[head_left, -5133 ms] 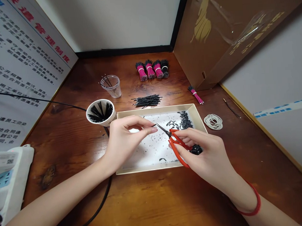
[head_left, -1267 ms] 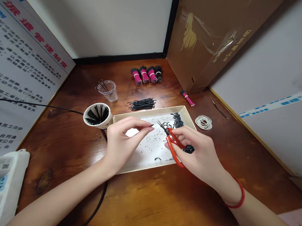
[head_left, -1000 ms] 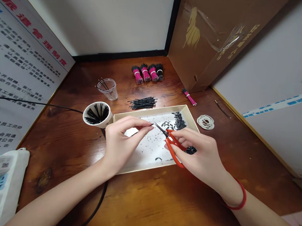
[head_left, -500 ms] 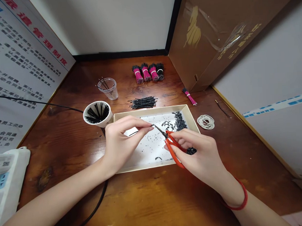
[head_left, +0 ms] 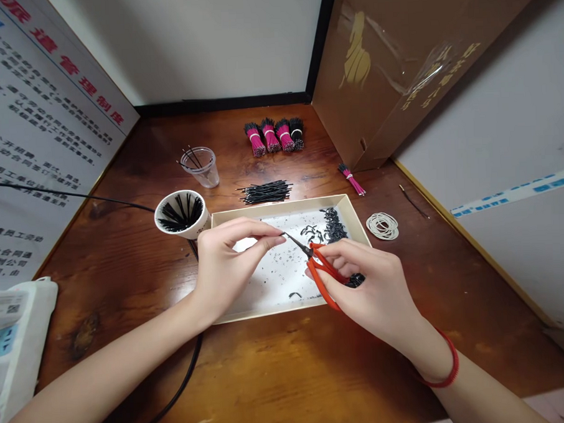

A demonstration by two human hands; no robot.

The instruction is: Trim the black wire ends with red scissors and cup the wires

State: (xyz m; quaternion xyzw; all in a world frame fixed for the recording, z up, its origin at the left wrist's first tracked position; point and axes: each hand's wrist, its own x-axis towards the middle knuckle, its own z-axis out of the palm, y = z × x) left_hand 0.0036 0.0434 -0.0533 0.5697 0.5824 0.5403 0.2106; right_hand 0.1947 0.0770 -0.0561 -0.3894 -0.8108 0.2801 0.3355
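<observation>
My left hand (head_left: 228,270) is over the shallow box, thumb and forefinger pinched on a thin black wire (head_left: 283,234) whose tip just shows; the rest is hidden by the fingers. In my right hand (head_left: 364,273) are red-handled scissors (head_left: 323,278), their narrow blades pointing left and up. The blade tips meet the wire's end at my left fingertips. Beneath both hands lies the cream box (head_left: 357,224) with a white floor. Black offcuts (head_left: 334,225) are heaped at its right side, with tiny bits scattered across the middle.
Behind the box lie loose black wires (head_left: 266,191) and banded pink-and-black bundles (head_left: 270,137). A paper cup (head_left: 203,222) of black wires and a clear cup (head_left: 210,176) stand left. To the right are a small bundle (head_left: 353,180), white rubber bands (head_left: 382,226) and a brown carton (head_left: 380,107).
The wire length that showed behind my left fingers is now out of sight. My hands and the scissors hold nearly the same position; the view has shifted slightly.
</observation>
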